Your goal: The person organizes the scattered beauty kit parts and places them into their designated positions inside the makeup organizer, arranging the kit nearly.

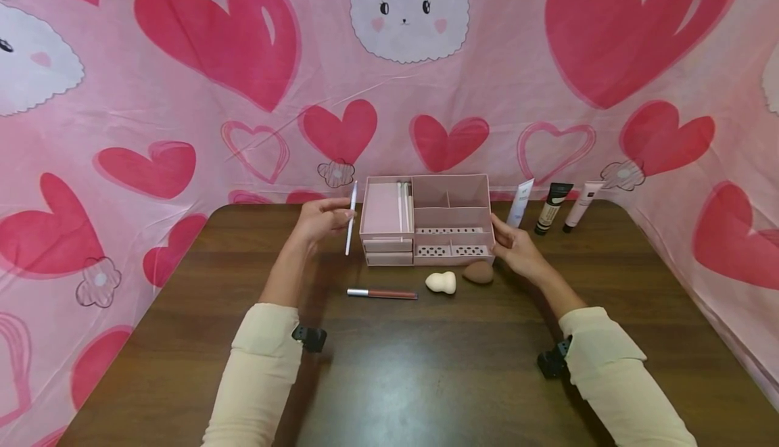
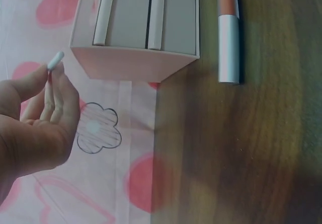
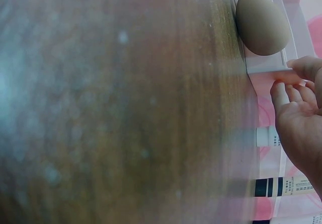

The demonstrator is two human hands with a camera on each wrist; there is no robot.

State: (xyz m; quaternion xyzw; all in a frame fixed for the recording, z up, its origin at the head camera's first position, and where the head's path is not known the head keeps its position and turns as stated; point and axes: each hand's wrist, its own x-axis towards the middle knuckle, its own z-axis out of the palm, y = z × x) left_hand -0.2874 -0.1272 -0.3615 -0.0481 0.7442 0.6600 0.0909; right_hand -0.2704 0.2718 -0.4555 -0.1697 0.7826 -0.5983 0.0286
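My left hand pinches a slim white pen-like stick between thumb and fingertips, upright and slightly tilted, just left of the pink desk organizer. In the left wrist view, only the stick's rounded white end shows beyond the thumb. At the organizer's opposite side, my right hand grips the edge, with thumb at the front corner and fingers along the side wall. Several slim sticks stand in a slot between the organizer's lidded left part and its open compartments. Two drawers are closed at its lower left.
Before the organizer lie a brown egg-shaped makeup sponge, a cream makeup sponge and a lip gloss tube. To the right stand a white tube, a black tube and a pink tube. A heart-patterned cloth hangs behind the wooden table.
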